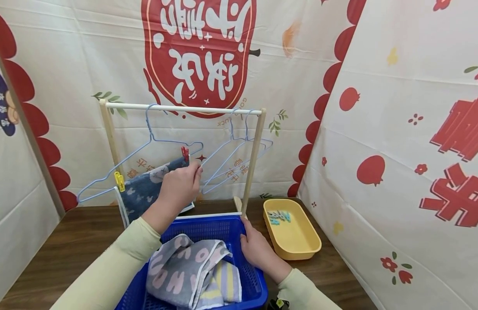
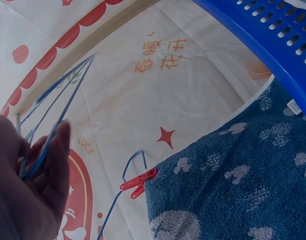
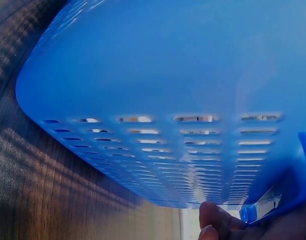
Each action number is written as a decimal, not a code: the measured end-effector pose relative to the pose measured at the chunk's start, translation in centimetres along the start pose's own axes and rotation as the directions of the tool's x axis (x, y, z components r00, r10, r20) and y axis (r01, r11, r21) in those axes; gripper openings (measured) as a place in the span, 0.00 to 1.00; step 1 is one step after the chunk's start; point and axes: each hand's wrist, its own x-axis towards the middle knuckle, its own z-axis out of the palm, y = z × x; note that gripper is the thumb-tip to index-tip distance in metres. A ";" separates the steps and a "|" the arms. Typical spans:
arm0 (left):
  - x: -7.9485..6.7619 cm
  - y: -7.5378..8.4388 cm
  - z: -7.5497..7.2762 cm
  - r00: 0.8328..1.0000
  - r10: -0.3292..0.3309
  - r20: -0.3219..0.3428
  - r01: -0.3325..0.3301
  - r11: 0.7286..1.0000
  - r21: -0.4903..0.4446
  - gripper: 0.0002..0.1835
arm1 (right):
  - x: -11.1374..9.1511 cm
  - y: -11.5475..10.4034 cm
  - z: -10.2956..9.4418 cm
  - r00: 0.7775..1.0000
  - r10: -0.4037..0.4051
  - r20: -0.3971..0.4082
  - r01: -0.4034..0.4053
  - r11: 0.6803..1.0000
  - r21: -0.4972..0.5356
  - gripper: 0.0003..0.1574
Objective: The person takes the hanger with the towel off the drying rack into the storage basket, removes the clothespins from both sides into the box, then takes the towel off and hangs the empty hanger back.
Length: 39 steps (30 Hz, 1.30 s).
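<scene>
Right hand point(image 1: 260, 247): at four o'clock from the other hand, holding the far right corner of the basket rim, fingertips against the outer wall.
Left hand point(image 1: 178, 185): narrow, fingers curled round the near end of a blue wire hanger point(image 1: 216, 152).
Grey lettered towel point(image 1: 173, 267): in the basket, five to six o'clock from the left hand; looks soft, limp and light, best lifted by two corners.
Striped towel point(image 1: 227, 280): partly under the grey one; should be equally floppy, so a pinch on its folded edge could drag both.
Blue perforated basket point(image 1: 215, 226): smooth, fairly stiff plastic, probably light enough to skid; grip the rim.
Yellow tray point(image 1: 302, 241): four o'clock, holding blue clothespins point(image 1: 279, 216), small and springy, to be squeezed at the tails.
Dark blue printed towel point(image 1: 140, 198): nine o'clock, pegged by red point(image 1: 185, 153) and yellow clothespins; thick terry, judging by its pile.
Held hanger: at two o'clock, hooked on the white crossbar point(image 1: 184, 108); thin, light, springy and likely to swing, so the shoulder end gives good control.
Second hanger point(image 1: 223, 165): just beside it, on the same bar; their wires could tangle.
</scene>
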 end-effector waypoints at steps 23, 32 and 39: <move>-0.6 -2.1 -6.2 0.991 -0.130 -0.009 0.129 0.988 -0.091 0.15 | 0.0 -0.1 -0.1 0.999 0.035 0.028 -0.036 0.999 0.025 0.38; -2.3 -4.8 -10.9 0.961 -0.165 -0.222 0.165 0.986 -0.019 0.14 | 0.0 -0.1 0.0 1.000 0.011 0.018 -0.011 1.000 0.025 0.38; -4.5 -9.5 -14.0 0.940 -0.289 -0.178 0.300 0.953 0.036 0.18 | 0.0 0.0 -0.1 1.000 0.015 0.021 -0.015 0.999 0.031 0.37</move>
